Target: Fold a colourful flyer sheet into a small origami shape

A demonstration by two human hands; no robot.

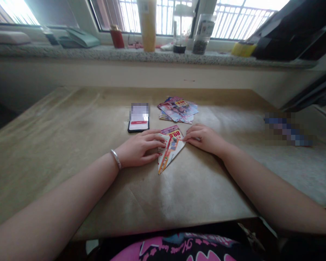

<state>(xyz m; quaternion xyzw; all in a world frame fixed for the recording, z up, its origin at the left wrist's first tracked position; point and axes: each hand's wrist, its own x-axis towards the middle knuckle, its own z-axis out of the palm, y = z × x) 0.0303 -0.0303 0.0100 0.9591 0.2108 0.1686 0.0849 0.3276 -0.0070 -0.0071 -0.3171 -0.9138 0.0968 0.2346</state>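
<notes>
A folded printed flyer (170,148) lies on the table in front of me, its two lower edges meeting in a sharp point towards me. Red price figures and orange print show on it. My left hand (142,146) rests flat on its left side, fingers stretched out and slightly apart, covering part of that edge. At the right corner, the fingertips of my right hand (205,138) are pressed together on the paper's edge. Part of the right thumb and fingers is hidden. A silver bracelet (115,158) circles my left wrist.
A phone (139,125) with a lit screen lies beyond my left hand. Behind the flyer is a loose stack of folded flyers (178,108). A blurred bluish object (286,130) lies far right. Bottles and containers (149,27) line the stone windowsill (84,54).
</notes>
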